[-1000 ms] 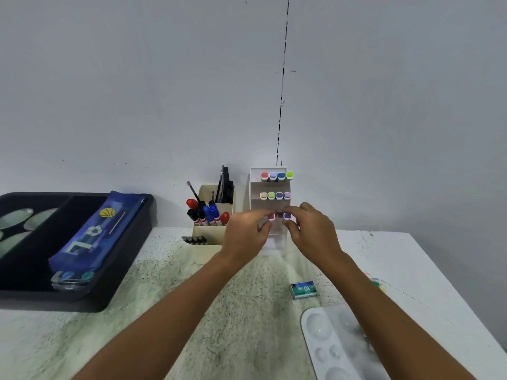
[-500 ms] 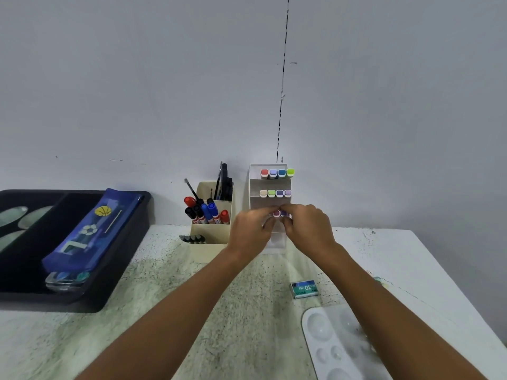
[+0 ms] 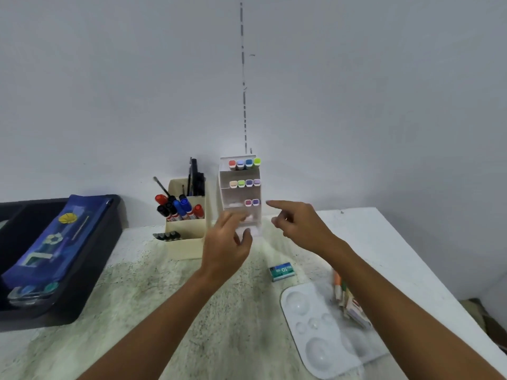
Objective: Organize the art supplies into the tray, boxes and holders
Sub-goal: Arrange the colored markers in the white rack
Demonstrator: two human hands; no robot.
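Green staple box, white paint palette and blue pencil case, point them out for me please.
green staple box (image 3: 282,271), head view, on its printed top face.
white paint palette (image 3: 326,329), head view, on the flat area between its wells.
blue pencil case (image 3: 52,242), head view, on the middle of its printed side.

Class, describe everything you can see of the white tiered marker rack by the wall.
The white marker rack stands upright against the wall, right of the beige pen holder. It looks like plastic, with stepped shelves. The top two shelves each show four coloured marker caps, the third shows two at its right side, and the lowest look empty. The left hand partly covers its base; whether it touches is unclear.
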